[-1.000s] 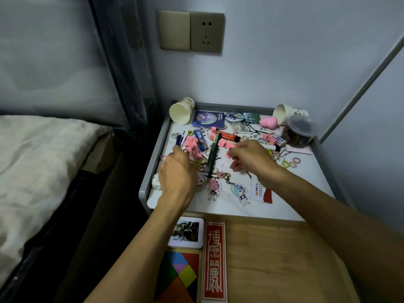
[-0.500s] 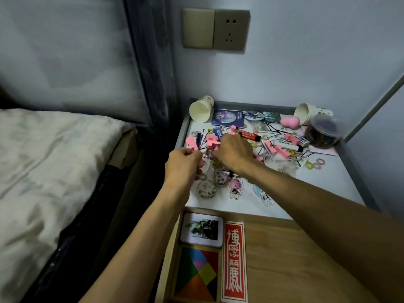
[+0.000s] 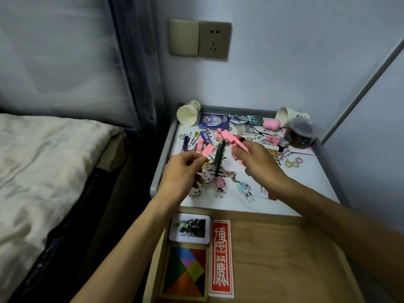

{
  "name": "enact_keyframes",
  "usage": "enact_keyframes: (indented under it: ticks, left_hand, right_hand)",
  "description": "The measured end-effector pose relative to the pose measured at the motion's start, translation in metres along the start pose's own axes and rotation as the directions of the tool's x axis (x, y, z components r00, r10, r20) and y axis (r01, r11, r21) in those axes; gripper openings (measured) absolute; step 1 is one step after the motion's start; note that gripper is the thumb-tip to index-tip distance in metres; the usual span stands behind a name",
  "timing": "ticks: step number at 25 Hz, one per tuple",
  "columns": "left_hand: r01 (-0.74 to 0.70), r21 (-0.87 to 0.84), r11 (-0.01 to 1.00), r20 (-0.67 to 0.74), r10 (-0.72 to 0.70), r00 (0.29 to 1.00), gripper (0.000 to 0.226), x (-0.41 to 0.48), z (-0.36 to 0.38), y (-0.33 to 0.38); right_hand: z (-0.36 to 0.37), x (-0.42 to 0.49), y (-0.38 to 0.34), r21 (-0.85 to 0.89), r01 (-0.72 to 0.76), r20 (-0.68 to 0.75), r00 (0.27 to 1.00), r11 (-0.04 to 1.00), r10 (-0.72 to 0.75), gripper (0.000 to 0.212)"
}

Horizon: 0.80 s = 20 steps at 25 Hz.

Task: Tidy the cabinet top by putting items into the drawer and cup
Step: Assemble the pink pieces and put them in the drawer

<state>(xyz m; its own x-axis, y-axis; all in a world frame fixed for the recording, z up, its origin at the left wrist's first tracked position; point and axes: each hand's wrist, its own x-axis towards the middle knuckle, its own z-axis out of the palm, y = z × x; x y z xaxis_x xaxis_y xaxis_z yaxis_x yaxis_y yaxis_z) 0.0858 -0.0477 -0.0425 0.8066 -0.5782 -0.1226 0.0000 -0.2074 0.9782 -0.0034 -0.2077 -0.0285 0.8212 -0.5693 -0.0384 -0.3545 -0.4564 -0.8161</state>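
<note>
The cabinet top (image 3: 310,184) is littered with pink clips, keychains, hair ties and cards. My left hand (image 3: 182,178) pinches a pink clip (image 3: 207,150) and also grips a dark pen (image 3: 218,157) that stands nearly upright. My right hand (image 3: 260,161) holds several pink clips (image 3: 229,138) lifted above the clutter. One paper cup (image 3: 188,113) lies on its side at the back left, another (image 3: 286,115) at the back right. The open wooden drawer (image 3: 284,259) is in front, below my arms.
In the drawer lie a photo tin (image 3: 189,228), a coloured tangram (image 3: 184,273) and a red label (image 3: 221,259). A dark lidded jar (image 3: 300,133) stands at the back right. A bed (image 3: 43,171) is at the left. A wall socket (image 3: 215,40) is above.
Both hands have lifted off the cabinet top with pink clips, the right one drawing back to the right. The pen stands up in my left hand. The camera has swung further left.
</note>
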Motion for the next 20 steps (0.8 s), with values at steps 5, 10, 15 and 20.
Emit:
enact_keyframes:
  ticks: [5, 10, 15, 20]
  left_hand:
    - [-0.110, 0.115, 0.987, 0.177, 0.088, 0.980, 0.006, -0.023, 0.018, -0.009]
    - [-0.008, -0.004, 1.000, 0.282, 0.009, 0.959, 0.009, -0.045, 0.044, -0.011]
    - [-0.231, 0.269, 0.935, 0.307, 0.144, 0.941, 0.020, -0.038, 0.057, -0.012]
    - [-0.380, 0.441, 0.813, 0.376, 0.217, 0.901, 0.024, -0.040, 0.060, -0.010]
  right_hand:
    - [-0.023, -0.062, 0.030, 0.416, -0.118, 0.046, 0.993, 0.902, 0.109, 0.022]
    - [-0.012, -0.082, 0.044, 0.631, -0.205, 0.082, 0.977, 0.748, 0.198, 0.023]
    - [-0.008, -0.080, 0.045, 0.840, -0.206, 0.090, 0.965, 0.503, 0.245, 0.028]
    - [-0.009, -0.074, 0.049, 0.859, -0.185, 0.070, 0.966, 0.477, 0.247, 0.030]
